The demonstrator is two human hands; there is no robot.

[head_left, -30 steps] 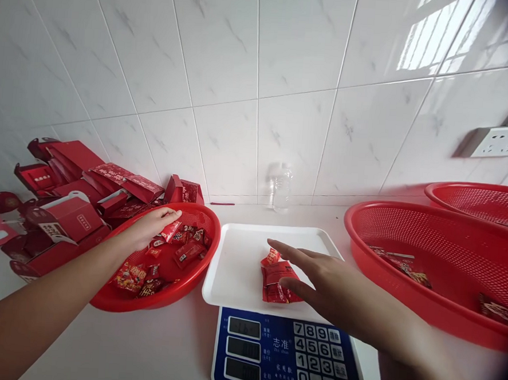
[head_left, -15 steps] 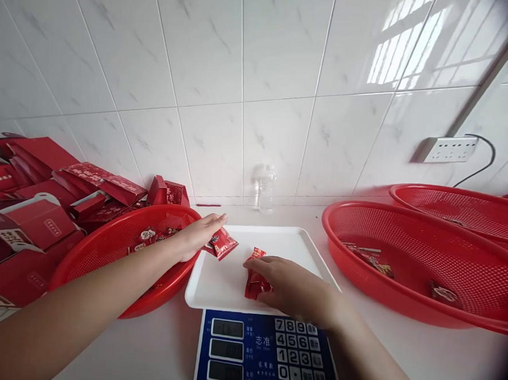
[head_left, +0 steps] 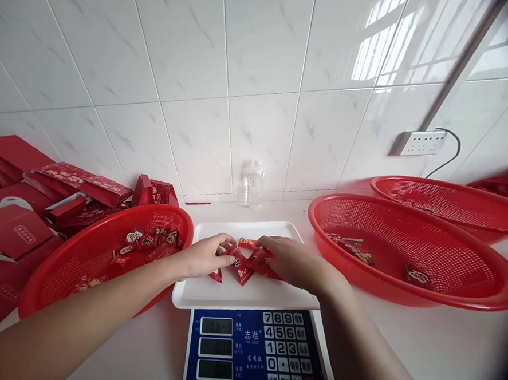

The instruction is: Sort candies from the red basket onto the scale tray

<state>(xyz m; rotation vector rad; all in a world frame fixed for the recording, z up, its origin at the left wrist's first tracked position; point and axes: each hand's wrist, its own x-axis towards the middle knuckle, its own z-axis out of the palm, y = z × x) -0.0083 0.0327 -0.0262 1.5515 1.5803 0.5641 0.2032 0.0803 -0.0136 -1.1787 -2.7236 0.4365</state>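
Several small red snack packets lie together on the white tray of a digital scale. At their left side, my left hand has its thumb and fingers closed around a red packet, with another packet's corner showing below the palm. My right hand comes in from the other side, its fingers curled over a packet and partly hiding it. The two hands are close together over the tray. One more packet shows between the fingertips, towards the back.
A red perforated basket with more packets stands at the left, beside piled red gift boxes. Two red baskets are at the right, the nearer holding a few packets. A clear bottle stands against the tiled wall.
My left hand has moved from the left basket's rim to the middle of the tray with its packet. My right hand stays over the packets there. The camera view has shifted slightly right.
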